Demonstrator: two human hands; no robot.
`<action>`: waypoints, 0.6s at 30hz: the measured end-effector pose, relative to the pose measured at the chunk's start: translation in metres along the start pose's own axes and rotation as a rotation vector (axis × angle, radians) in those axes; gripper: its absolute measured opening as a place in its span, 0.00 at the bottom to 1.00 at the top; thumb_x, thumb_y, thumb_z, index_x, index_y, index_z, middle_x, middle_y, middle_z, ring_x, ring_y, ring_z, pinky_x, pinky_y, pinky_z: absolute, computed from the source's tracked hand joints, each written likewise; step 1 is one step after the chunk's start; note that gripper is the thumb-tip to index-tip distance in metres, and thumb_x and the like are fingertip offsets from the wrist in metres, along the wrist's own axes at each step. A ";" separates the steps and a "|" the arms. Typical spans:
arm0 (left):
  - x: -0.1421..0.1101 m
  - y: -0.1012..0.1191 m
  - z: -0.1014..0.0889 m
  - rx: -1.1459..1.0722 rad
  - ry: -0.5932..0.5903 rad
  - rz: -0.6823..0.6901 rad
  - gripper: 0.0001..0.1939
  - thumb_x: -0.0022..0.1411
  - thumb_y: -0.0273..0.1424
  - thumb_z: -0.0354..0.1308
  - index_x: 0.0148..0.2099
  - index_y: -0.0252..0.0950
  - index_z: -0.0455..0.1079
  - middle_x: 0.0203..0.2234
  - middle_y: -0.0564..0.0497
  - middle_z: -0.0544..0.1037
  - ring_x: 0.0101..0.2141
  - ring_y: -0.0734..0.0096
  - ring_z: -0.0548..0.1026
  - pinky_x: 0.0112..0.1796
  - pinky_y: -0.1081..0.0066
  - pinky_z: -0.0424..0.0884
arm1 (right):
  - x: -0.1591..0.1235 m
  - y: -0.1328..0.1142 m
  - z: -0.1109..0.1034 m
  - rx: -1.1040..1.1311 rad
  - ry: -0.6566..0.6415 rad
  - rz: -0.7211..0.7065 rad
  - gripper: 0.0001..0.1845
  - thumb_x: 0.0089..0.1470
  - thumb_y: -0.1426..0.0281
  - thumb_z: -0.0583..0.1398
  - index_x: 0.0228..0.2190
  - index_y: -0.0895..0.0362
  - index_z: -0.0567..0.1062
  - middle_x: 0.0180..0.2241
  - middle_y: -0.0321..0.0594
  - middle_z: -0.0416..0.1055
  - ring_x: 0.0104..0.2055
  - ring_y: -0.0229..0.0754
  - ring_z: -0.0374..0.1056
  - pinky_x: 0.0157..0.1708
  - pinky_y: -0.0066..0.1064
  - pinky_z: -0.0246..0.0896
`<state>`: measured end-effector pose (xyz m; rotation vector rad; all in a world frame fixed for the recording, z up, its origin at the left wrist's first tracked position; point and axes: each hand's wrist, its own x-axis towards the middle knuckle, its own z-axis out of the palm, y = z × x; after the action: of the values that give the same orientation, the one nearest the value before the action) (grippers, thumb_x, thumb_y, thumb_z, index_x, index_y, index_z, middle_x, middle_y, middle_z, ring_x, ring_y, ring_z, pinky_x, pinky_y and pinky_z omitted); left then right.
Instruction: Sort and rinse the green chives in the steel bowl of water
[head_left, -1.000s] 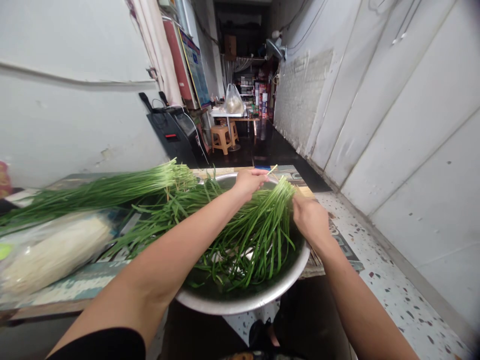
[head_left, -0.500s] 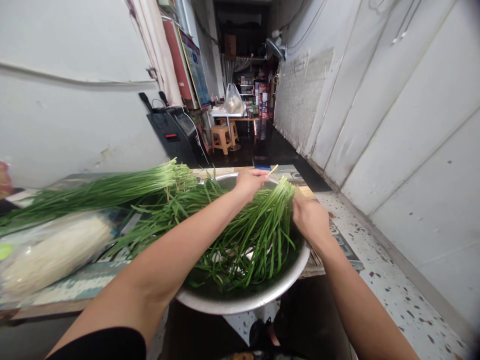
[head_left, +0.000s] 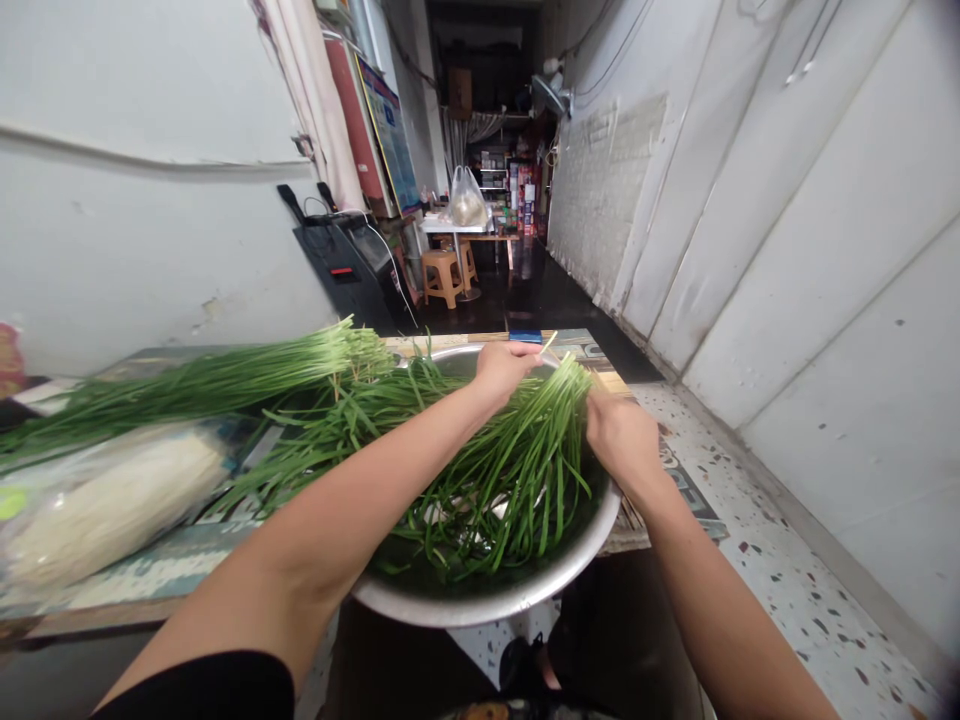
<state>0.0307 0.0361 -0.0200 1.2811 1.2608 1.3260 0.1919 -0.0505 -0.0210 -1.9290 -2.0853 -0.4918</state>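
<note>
Long green garlic chives (head_left: 487,480) lie across a round metal basin (head_left: 525,608), their leaves drooping into it. My left hand (head_left: 506,372) is over the far part of the basin, thumb and fingers pinched on a few pale chive stalks (head_left: 550,342). At the basin's right side, my right hand (head_left: 622,432) is closed at the pale, gathered ends of a chive bunch (head_left: 571,375). Its fingertips are hidden, and whether a thin stick runs through the stalks I cannot tell. Thin tan sticks (head_left: 613,383) show just behind this hand.
On the table's left lie a large chive bundle (head_left: 225,380) and a plastic bag of pale food (head_left: 127,500). A small blue object (head_left: 525,337) is behind the basin. Farther back are a black machine (head_left: 352,265), a stool (head_left: 442,275) and a white table (head_left: 442,226). A wall (head_left: 810,250) stands right.
My left hand has shifted very slightly to the right with the pinched stalks. My right hand and the gathered chives have hardly moved.
</note>
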 end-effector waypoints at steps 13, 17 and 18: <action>0.013 0.006 -0.025 0.537 -0.284 0.264 0.13 0.53 0.24 0.57 0.42 0.35 0.77 0.39 0.48 0.79 0.42 0.67 0.75 0.48 0.72 0.67 | -0.003 -0.001 -0.004 0.059 -0.006 0.062 0.17 0.60 0.68 0.47 0.36 0.59 0.74 0.28 0.43 0.73 0.27 0.36 0.64 0.25 0.28 0.38; 0.029 -0.017 -0.032 0.807 -0.291 0.214 0.12 0.52 0.25 0.58 0.38 0.38 0.79 0.41 0.49 0.79 0.46 0.63 0.73 0.51 0.71 0.63 | -0.003 -0.001 -0.005 0.054 -0.025 0.084 0.17 0.60 0.67 0.47 0.36 0.59 0.74 0.30 0.43 0.73 0.27 0.35 0.64 0.25 0.28 0.39; 0.033 -0.023 -0.030 0.815 -0.316 0.187 0.11 0.51 0.24 0.59 0.36 0.39 0.79 0.40 0.49 0.79 0.45 0.64 0.73 0.51 0.72 0.63 | -0.003 -0.002 -0.006 0.050 -0.030 0.079 0.17 0.60 0.67 0.47 0.35 0.58 0.74 0.30 0.43 0.73 0.27 0.35 0.64 0.25 0.28 0.40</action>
<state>-0.0034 0.0680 -0.0381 2.1139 1.5307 0.6693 0.1903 -0.0553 -0.0171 -1.9938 -2.0104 -0.3927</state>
